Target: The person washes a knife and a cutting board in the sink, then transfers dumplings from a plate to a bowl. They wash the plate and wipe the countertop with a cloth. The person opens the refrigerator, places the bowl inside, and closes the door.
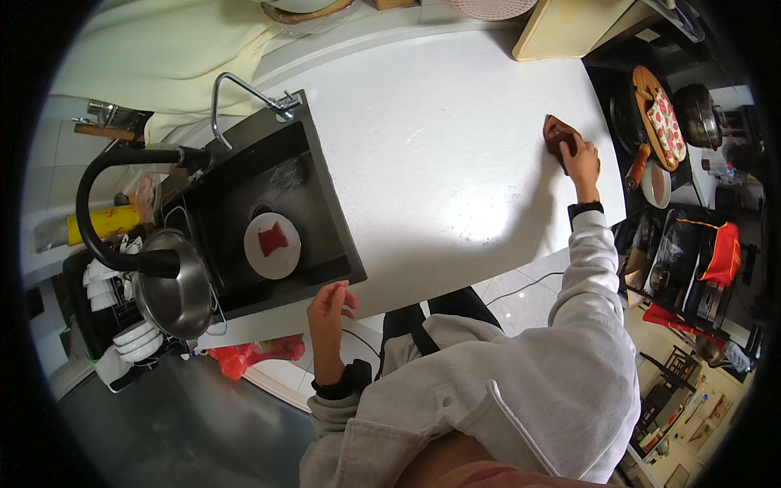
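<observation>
My right hand [581, 160] grips a dark reddish-brown cloth [558, 139] that lies on the white countertop [427, 122], near its right end. Small wet spots show on the counter's surface to the left of that hand. My left hand [331, 303] holds nothing; its fingers are loosely bent and apart, by the counter's front edge just below the sink's corner. Inside the black sink [305, 219] sits a white plate [256, 259] with a red cloth or scouring pad [273, 238] on it.
A black faucet [85, 201] and a thin chrome tap [244, 87] rise at the sink. A steel bowl [189, 305] and a dish rack with white bowls [137, 341] stand left. At right is a stove with a pan and a wooden board [644, 91]. A cream panel [561, 27] stands at the back.
</observation>
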The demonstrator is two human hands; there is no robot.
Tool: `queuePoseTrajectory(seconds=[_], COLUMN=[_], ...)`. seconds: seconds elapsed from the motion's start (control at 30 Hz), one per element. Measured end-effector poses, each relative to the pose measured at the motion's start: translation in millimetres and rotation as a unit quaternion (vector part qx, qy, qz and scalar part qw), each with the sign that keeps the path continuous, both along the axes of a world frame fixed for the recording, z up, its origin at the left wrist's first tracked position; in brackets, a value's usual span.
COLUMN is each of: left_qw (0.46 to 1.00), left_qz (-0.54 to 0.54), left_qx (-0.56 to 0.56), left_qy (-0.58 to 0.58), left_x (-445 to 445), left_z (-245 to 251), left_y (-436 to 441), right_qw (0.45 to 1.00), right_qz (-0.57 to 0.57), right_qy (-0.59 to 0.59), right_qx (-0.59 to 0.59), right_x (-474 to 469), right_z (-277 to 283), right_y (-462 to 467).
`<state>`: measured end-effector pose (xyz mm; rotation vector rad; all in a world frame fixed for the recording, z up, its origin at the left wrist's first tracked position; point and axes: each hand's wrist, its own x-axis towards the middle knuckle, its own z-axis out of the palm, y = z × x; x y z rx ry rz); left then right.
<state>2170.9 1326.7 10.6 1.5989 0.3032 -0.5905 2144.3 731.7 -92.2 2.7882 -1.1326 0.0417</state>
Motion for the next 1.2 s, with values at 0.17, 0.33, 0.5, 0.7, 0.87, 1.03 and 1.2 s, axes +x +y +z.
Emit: queuePoseTrajectory(seconds=[0.17, 0.33, 0.5, 0.7, 0.87, 1.03, 1.2], left_qw=[1.000, 0.999, 0.999, 1.000, 1.000, 1.000, 0.999], left_qz=[0.030, 0.047, 0.032, 0.024, 0.024, -0.012, -0.045], left_qx=[0.002, -0.011, 0.004, 0.014, 0.007, 0.002, -0.003], left_qy=[0.001, 0.023, 0.019, -0.002, 0.002, -0.005, 0.005], left_x=[-3, -15, -19, -20, -16, -11, -11], left_z=[-1, -4, 0, 9, 14, 15, 14], left_y=[15, 18, 15, 2, -12, -31, -41], right_qw=[0.998, 0.987, 0.992, 0.871, 0.803, 0.950, 0.960], right_qz=[0.011, -0.137, 0.044, 0.438, 0.551, 0.265, -0.182], right_qy=[0.010, -0.007, 0.000, 0.085, 0.029, -0.109, -0.096], right_qx=[0.067, 0.089, 0.122, 0.206, 0.224, 0.124, 0.191], right_x=[32, 139, 235, 196, 144, 51, -82], right_z=[-36, -43, -16, -3, -17, -28, -33], right_y=[2, 108, 277, 401, 259, 40, -56])
